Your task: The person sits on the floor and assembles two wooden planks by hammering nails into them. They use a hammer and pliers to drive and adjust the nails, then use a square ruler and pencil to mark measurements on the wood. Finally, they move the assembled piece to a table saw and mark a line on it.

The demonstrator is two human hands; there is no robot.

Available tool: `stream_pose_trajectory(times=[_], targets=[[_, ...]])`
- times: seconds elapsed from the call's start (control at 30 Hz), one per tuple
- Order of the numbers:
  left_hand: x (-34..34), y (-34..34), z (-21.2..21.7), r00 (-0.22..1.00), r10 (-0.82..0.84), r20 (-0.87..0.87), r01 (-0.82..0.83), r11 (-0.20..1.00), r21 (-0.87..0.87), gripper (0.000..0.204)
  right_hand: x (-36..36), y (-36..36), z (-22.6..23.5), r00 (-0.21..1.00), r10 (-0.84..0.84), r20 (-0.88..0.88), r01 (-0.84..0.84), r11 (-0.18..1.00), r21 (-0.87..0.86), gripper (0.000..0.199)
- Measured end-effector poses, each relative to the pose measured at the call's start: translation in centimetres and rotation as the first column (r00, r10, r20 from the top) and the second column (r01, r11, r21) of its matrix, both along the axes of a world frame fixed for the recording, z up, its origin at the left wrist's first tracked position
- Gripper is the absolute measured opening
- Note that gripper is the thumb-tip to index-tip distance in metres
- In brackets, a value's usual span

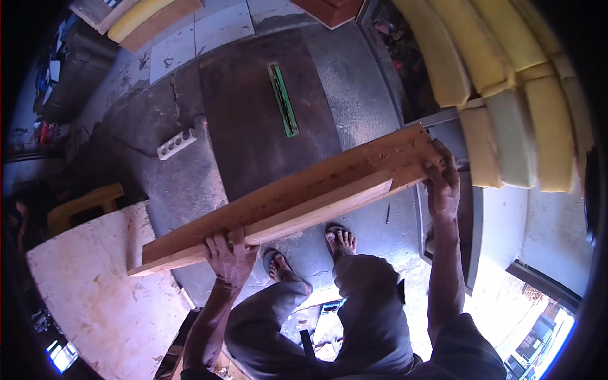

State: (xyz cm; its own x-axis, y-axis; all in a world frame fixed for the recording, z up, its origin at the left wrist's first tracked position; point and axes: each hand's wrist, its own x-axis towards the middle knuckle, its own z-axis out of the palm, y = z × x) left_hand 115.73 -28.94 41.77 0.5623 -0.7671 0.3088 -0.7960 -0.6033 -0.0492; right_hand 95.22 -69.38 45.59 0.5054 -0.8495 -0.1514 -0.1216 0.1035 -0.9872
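Observation:
A long reddish-brown wooden board (291, 185) lies slantwise across the view, its right end farther away than its left. Fixed or laid along its near side is a paler wooden strip (320, 212) that stops short of the right end. Small bent nails or staples seem to show near that end. My left hand (231, 258) grips the near edge toward the left, fingers over the top. My right hand (443, 177) is closed around the right end. The board's left end overlaps a pale plywood panel (101, 278); whether it rests on it I cannot tell.
Beyond the board, a dark brown sheet (253, 114) on the floor bears a narrow green strip (283, 101). A white power strip (177, 144) lies left of it. Yellow foam slabs (500, 69) are stacked at right. A thin dark rod (388, 213) lies near my feet.

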Motion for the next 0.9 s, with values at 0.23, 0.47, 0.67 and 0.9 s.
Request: stream_pose_trajectory(times=[0.23,0.47,0.67,0.9], targets=[[1.7,-0.3,-5.0,0.982,-0.089,0.168,0.089,0.996,0.003,0.077,-1.0,-0.3,-11.0,0.952,-0.068,0.297,0.038,0.994,0.107,0.056],[3.5,-1.6,-5.4,0.956,-0.162,0.244,0.16,0.987,0.031,0.093,-3.0,-0.4,-17.0,0.966,-0.067,0.25,0.053,0.997,0.059,0.068],[3.6,-1.3,-6.4,0.991,-0.081,0.11,0.062,0.984,0.167,0.075,-8.1,1.2,-23.0,0.989,-0.14,-0.05,0.138,0.99,-0.024,0.064],[3.7,-0.1,-8.3,0.986,-0.162,0.032,0.154,0.972,0.176,0.049,-19.8,6.9,-38.5,0.579,-0.372,-0.726,-0.071,0.864,-0.499,0.034]])
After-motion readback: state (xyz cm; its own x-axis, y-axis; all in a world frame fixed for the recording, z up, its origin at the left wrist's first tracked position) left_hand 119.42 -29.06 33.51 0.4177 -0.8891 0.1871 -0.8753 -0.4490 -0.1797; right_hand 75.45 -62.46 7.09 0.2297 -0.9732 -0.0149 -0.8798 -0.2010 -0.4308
